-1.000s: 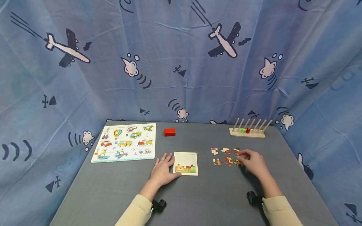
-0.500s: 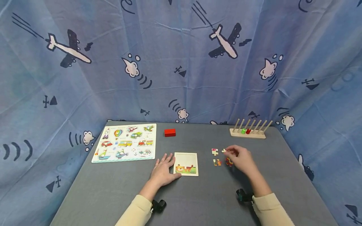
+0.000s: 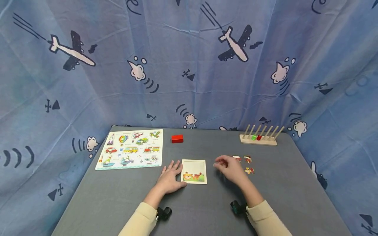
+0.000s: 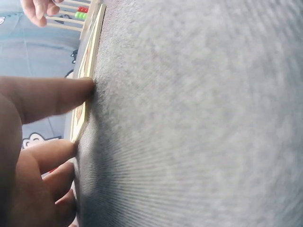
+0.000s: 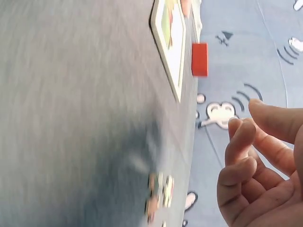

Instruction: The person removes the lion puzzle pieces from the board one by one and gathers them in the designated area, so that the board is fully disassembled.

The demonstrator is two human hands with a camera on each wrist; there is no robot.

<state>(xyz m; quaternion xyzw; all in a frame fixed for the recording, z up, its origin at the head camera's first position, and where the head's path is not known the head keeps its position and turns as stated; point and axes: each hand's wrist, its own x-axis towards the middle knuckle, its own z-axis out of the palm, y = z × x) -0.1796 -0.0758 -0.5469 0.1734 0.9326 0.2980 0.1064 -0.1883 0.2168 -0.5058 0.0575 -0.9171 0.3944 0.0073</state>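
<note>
My left hand (image 3: pixel 169 180) lies with spread fingers at the left side of a small square jigsaw tray (image 3: pixel 193 167). In the left wrist view its thumb (image 4: pixel 57 97) touches the tray's near edge and the index finger is at the corner. Picture pieces (image 3: pixel 194 177) fill the tray's lower part. My right hand (image 3: pixel 231 168) hovers to the right of the tray, fingers loosely bent. Nothing shows between thumb and fingertips in the right wrist view. Loose jigsaw pieces (image 3: pixel 247 159) lie beyond it, and the hand hides others.
A vehicle picture board (image 3: pixel 133 149) lies at the back left. Near the back edge sits a red block (image 3: pixel 177 139). A wooden peg rack (image 3: pixel 258 139) with green and red beads stands at the back right. Patterned blue cloth (image 3: pixel 189 65) hangs behind the grey table (image 3: pixel 192 209).
My right hand has moved left, from the rightmost loose pieces across the group to its left end. The left hand has stayed at the tray almost unmoved.
</note>
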